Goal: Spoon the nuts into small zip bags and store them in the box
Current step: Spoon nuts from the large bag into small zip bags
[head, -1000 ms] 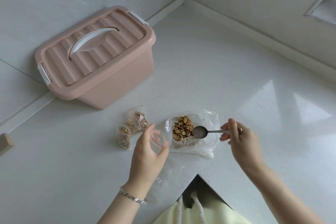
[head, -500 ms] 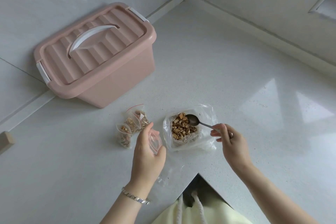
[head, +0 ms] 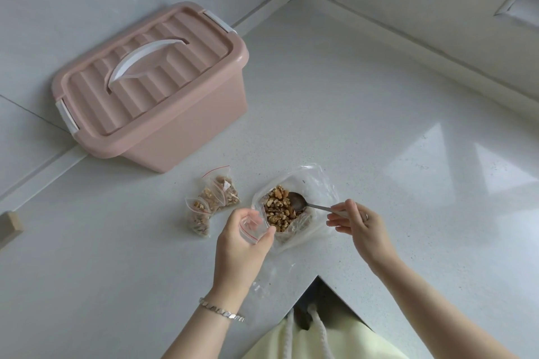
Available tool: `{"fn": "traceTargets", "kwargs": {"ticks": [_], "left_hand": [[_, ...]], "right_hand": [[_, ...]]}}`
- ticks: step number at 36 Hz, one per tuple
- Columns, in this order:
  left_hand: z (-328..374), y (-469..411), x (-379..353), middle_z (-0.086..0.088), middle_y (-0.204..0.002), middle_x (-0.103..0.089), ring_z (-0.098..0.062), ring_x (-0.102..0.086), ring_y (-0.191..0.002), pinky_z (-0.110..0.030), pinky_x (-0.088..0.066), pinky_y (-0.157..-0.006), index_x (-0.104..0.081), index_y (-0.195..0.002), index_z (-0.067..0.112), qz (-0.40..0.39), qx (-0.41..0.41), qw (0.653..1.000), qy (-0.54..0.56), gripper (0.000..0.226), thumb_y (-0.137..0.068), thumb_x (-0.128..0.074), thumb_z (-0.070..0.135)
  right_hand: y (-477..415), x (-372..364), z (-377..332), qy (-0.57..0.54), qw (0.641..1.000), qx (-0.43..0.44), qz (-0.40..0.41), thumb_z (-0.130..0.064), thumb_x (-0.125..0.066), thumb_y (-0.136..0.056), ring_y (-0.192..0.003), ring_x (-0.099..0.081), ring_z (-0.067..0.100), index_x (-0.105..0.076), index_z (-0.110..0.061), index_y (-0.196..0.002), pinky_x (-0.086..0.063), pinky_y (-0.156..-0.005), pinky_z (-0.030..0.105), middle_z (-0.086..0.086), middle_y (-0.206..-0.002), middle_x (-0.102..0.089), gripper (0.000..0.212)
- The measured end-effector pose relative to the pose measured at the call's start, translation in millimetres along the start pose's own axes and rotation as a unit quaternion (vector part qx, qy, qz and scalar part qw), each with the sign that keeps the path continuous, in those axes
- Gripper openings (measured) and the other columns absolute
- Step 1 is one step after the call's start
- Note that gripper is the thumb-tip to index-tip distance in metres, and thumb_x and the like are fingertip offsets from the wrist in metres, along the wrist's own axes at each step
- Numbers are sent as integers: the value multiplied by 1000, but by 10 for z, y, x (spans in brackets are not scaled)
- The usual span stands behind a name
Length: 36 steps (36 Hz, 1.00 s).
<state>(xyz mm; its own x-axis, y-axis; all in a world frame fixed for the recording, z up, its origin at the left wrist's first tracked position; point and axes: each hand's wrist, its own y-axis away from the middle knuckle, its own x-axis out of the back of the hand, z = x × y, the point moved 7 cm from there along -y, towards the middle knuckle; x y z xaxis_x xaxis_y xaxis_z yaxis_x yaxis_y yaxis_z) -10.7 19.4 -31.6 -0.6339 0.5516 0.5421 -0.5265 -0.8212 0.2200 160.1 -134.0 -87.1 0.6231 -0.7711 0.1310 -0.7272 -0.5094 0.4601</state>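
Observation:
A large clear bag point(head: 316, 183) lies open on the white counter with walnut pieces point(head: 278, 208) heaped inside. My right hand point(head: 360, 227) pinches the handle of a metal spoon point(head: 297, 202), whose bowl rests among the nuts. My left hand point(head: 240, 245) grips an empty small zip bag point(head: 252, 226) with a red strip, held open just left of the nut bag. Three filled small zip bags point(head: 213, 199) lie together further left. The pink storage box point(head: 151, 87) stands at the back left with its lid shut and a white handle on top.
The counter point(head: 379, 125) runs into a corner with walls behind and to the right. Its front edge forms a notch near my body at the bottom middle. A small wooden block point(head: 10, 226) sits at the far left edge. A spare clear bag point(head: 271, 277) lies under my left wrist.
My right hand moved the spoon from above the nut bag's edge down into the walnuts. My left hand turned the small zip bag and brought its opening closer to the nut bag.

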Motion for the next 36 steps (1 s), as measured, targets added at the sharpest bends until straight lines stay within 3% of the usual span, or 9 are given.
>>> {"fn": "traceTargets", "kwargs": {"ticks": [7,15,20,23,27,36], "left_hand": [[-42,16,10,12,-87,-65,2,-58,-84,2,-38,-64,-57,-93,23,-3,22,1000,11,27,-74,-75,21],[-91,3,55,14,-88,-62,11,-51,-83,4,-36,-64,-57,-108,23,6,40,999,3,39,-74,-76,23],[-130,-21,53,6,-90,-67,1,-56,-86,2,-37,-66,-60,-98,23,11,39,999,-5,31,-73,-77,24],[-142,-30,47,7,-89,-67,3,-56,-84,3,-36,-64,-61,-95,21,14,40,999,-9,28,-72,-77,24],[-131,-47,20,12,-85,-63,5,-55,-79,2,-38,-62,-61,-94,20,15,35,999,-20,27,-72,-77,23],[22,-130,-145,8,-81,-65,1,-58,-76,-3,-42,-60,-60,-90,18,6,15,1000,3,25,-72,-77,23]], "right_hand": [[13,-12,129,-118,985,-129,-3,-29,-38,-98,-73,-70,24,-64,-3,-88,-58,-69,29,17,-79,-70,39],[65,-143,54,-83,992,-90,-16,-27,-37,-98,-72,-70,23,-64,-5,-86,-58,-68,27,16,-79,-70,36],[81,-172,102,-136,982,-125,-31,-29,-37,-98,-74,-70,24,-63,-3,-89,-58,-69,28,17,-81,-70,37],[95,-149,100,-166,976,-137,-35,-30,-36,-98,-73,-69,22,-62,-4,-89,-57,-69,27,16,-81,-70,38],[140,-39,-96,-163,981,-99,-25,-30,-36,-97,-70,-69,21,-62,-4,-88,-58,-66,25,15,-77,-70,38],[461,79,-825,-79,992,93,-42,-37,-39,-84,-69,-69,22,-65,-6,-81,-55,-63,24,12,-74,-71,41]]}}
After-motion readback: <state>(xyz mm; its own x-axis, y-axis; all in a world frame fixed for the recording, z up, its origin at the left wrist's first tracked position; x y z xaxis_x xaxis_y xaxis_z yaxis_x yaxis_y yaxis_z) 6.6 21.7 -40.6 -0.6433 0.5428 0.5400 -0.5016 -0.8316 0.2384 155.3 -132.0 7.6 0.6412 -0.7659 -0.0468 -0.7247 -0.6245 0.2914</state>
